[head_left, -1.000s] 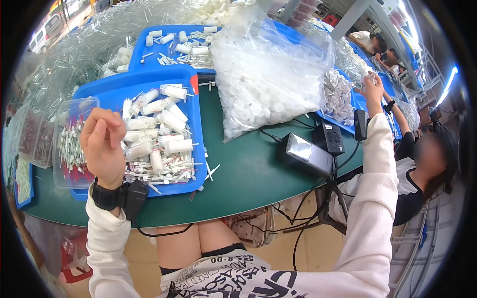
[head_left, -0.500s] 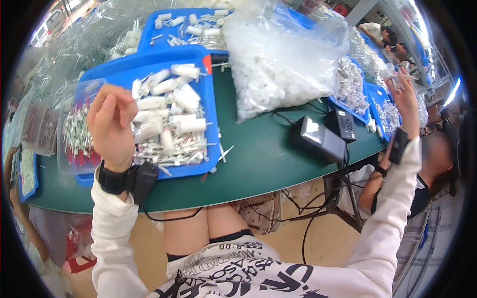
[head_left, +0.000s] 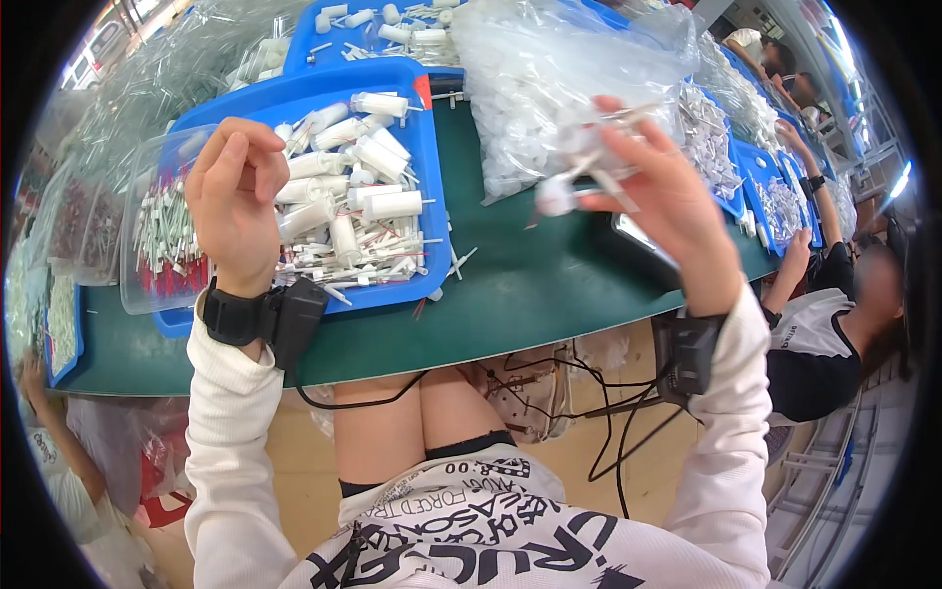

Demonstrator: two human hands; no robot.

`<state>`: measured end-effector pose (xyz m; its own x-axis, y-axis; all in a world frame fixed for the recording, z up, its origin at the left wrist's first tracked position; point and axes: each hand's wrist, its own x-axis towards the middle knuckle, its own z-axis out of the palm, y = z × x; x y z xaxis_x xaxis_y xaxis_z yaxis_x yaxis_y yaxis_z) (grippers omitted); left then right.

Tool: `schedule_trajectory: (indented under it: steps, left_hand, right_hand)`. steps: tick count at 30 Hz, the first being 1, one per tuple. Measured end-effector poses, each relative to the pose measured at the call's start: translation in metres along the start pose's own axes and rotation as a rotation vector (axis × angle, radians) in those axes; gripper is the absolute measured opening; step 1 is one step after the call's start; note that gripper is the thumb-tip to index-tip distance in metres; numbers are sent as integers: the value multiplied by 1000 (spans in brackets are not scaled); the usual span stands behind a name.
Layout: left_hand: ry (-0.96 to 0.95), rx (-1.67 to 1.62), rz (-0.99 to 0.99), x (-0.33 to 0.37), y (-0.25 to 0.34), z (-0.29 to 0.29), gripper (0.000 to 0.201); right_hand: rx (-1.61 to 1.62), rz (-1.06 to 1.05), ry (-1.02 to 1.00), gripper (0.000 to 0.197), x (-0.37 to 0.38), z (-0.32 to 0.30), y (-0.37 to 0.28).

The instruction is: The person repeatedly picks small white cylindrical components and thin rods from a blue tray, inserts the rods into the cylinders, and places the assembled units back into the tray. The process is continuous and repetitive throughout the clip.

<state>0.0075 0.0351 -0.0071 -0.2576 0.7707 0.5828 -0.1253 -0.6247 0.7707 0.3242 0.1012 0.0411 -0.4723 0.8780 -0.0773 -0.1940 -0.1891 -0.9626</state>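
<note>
My left hand [head_left: 235, 196] hovers over the left side of a blue tray [head_left: 434, 147], beside a clear plastic box [head_left: 147, 299]. Its fingers are loosely curled and apart, with nothing visible in them. In the tray lie several white plastic cylinders [head_left: 392, 204] with thin stems, above a heap of thin white sticks [head_left: 368, 263]. Over the table, in front of a clear bag of white caps [head_left: 505, 137], my right hand [head_left: 667, 191] grips several small white plastic pieces [head_left: 589, 177]. They are blurred; one has a round white end. The box holds white sticks with red ends [head_left: 172, 240].
A black power adapter [head_left: 643, 245] sits partly behind my right hand, its cables [head_left: 613, 422] hanging below the table edge. More blue trays of white parts [head_left: 780, 206] stand at right and at the back. A co-worker [head_left: 834, 334] sits at right; another person's arm [head_left: 64, 452] shows at left.
My right hand has swung from the far-right trays leftward and nearer, carrying white pieces. My left hand stays over the tray, loosely curled. The co-worker at right has an arm reaching toward the trays.
</note>
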Motion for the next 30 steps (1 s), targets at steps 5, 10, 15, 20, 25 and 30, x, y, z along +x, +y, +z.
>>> schedule_trajectory:
  steps: [5,10,15,20,25,30]
  left_hand:
    - [-24,3,-13,0,0,1,29]
    - [-44,45,-40,-2,5,0,27]
    - [-84,30,-37,-2,2,0,23]
    - [-53,154,-139,0,4,10,20]
    - [-4,234,-145,1,2,12,20]
    - [-54,223,-224,2,6,21,27]
  right_hand:
    - [-239,45,-78,33,25,26,39]
    - [-844,-245,4,35,30,33,55]
    - [-1306,-629,129,28,35,41,63]
    - [-1459,-919,229,21,46,56,50]
    - [-1352,-796,126,47,55,72,29]
    - [-966,-779,-179,51,66,104,23]
